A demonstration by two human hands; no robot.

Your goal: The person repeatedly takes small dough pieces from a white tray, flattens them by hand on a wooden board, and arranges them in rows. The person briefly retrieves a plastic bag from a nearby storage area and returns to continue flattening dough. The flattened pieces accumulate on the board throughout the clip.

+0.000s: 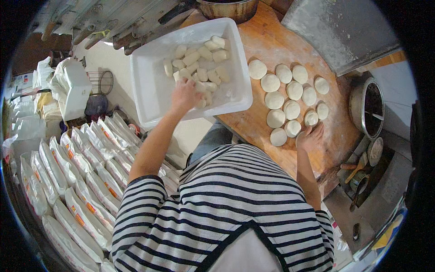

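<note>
My left hand (184, 97) reaches into a white plastic tub (148, 90), fingers curled down at the near edge of a cluster of dough pieces (192, 58). Its fingertips are hidden, so I cannot tell whether it grips one. These pieces are short, thick and roughly cylindrical. On the floured wooden board (258, 37) lie several flattened dough rounds (271, 83) in loose rows. My right hand (310, 137) is at the near right of these rows, fingers spread, just below one round (311, 118). What lies beneath its palm is hidden.
A metal pot (228, 9) with a dark handle stands beyond the tub. To the right are a round metal container (367, 107) and utensils beside a small can (359, 181). Packed white bags (91, 176) stand in rows at left. Wooden-handled tools (83, 34) hang at upper left.
</note>
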